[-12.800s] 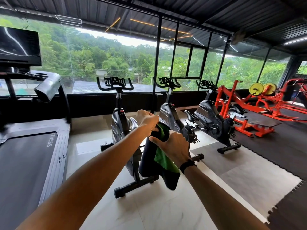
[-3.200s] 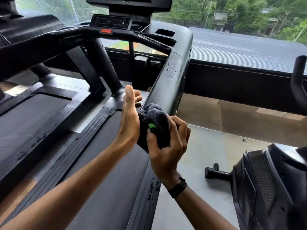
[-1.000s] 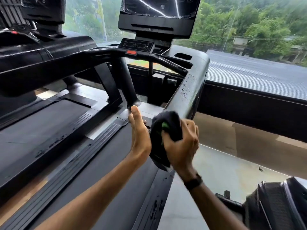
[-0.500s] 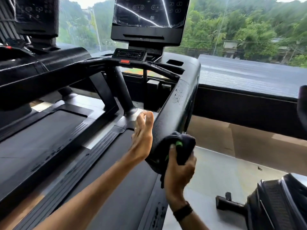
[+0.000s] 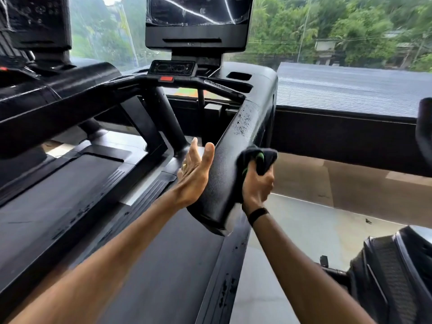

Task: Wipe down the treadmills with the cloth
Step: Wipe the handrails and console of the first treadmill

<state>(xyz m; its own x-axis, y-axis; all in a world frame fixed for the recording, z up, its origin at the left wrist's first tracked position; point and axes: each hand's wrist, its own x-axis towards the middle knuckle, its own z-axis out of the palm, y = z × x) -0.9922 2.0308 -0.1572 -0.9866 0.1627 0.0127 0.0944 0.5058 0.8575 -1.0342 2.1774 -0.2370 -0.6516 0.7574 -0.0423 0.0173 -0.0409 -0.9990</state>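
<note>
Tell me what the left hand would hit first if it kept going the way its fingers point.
The left hand lies open along the handrail, fingers pointing up and forward. Going straight on, it would probably meet the console upright first, though depth is unclear.

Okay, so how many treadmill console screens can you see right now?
2. One screen stands atop the near treadmill, straight ahead; a second screen sits at the far left, cut off by the frame edge. More may lie beyond view.

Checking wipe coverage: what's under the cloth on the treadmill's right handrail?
The cloth, gripped by the right hand, lies against the handrail's outer side. The covered patch is hidden; droplets show higher up.
</note>
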